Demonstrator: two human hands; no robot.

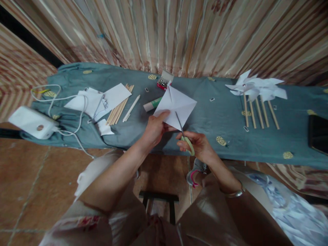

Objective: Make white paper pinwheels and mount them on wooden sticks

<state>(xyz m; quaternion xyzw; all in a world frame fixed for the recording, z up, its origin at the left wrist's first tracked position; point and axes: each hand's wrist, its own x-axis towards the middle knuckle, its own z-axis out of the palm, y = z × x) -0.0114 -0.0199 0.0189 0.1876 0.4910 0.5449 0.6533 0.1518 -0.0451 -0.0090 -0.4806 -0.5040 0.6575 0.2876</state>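
My left hand (pixel 155 129) pinches the left corner of a white paper square (pixel 183 99), thumb on top and fingers beneath. A slit runs in from the paper's top corner. In my right hand (pixel 196 143) is a pair of scissors (pixel 188 141) with pale green handles; its blades lie along the paper, from the near corner towards the middle. Behind the paper, a green and white glue stick (pixel 153 104) lies partly covered. A small red box (pixel 164 82) of shiny metal pieces stands open just past the paper's top corner.
Left on the blue-green cloth (pixel 205 130) lie wooden sticks (pixel 120 109), a white pen (pixel 131 108), paper sheets (pixel 93 102) and a white power bank (pixel 33 122) with cables. Several paper pinwheels (pixel 256 87) on sticks lie right. A dark device (pixel 317 133) sits at the right edge.
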